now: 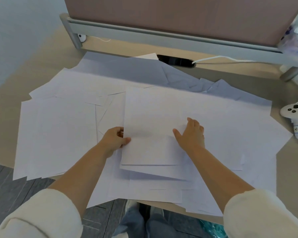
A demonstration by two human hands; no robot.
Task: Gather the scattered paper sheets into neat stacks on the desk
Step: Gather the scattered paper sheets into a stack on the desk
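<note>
Several white paper sheets [58, 127] lie scattered and overlapping across the beige desk [222, 73]. In the middle, a small pile of sheets [150, 121] rests on top of the others. My left hand [114, 140] pinches the pile's left edge, thumb on top and fingers underneath. My right hand [192, 133] lies flat on the pile's right side, fingers spread and pressing down. Some sheets hang over the desk's near edge.
A white game-style controller [296, 117] with a labelled handle lies at the right edge. A black cable slot [176, 60] with a white cable sits at the back, below a grey-framed partition [162, 33]. Dark floor and my legs show below.
</note>
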